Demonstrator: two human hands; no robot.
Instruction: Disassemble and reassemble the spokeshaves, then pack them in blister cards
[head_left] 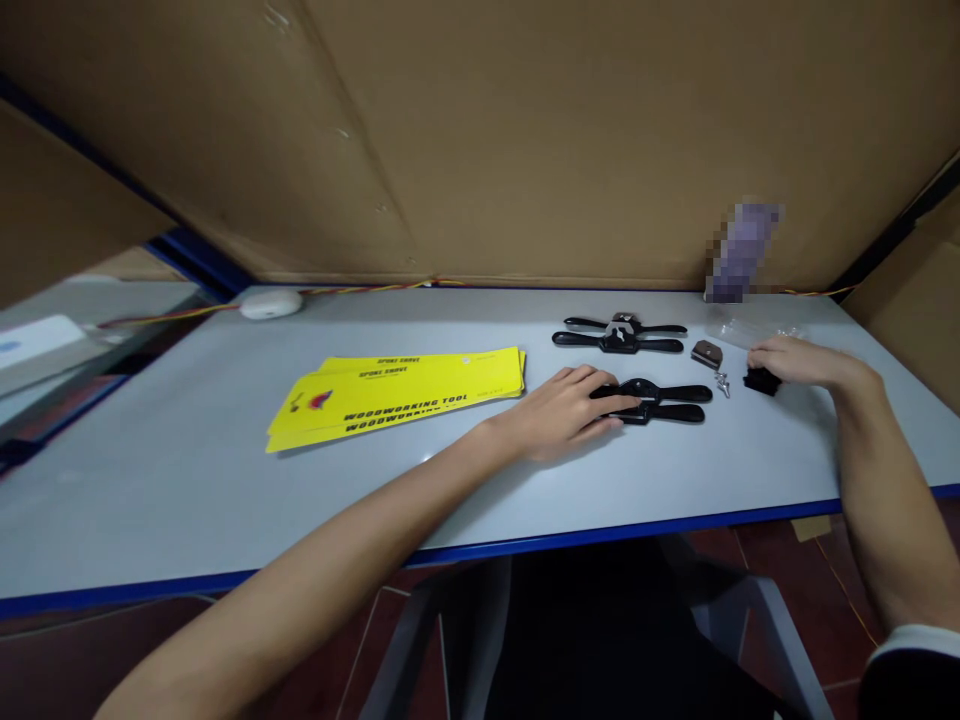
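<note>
My left hand (570, 412) lies over the left ends of two black spokeshave bodies (673, 412), its fingers closed around the handles, which are mostly hidden. My right hand (787, 362) is at the right of the table, fingertips bent down onto small black pieces (763, 381) whose exact shape I cannot make out. Between the hands lie several small silver screws (721, 384) and a stack of brownish metal blades (706, 352). Behind my left hand, two more black spokeshaves (619, 336) lie side by side, with a pale metal plate on the nearer one.
Overlapping yellow cardboard sleeves (405, 388) printed "SPOKE SHAVE" and "WOODWORKING TOOL" lie to the left. A clear plastic bag (739, 332) is behind my right hand, near a blurred purple item (744, 252). A white rounded device (271, 304) with a cable sits at the back left.
</note>
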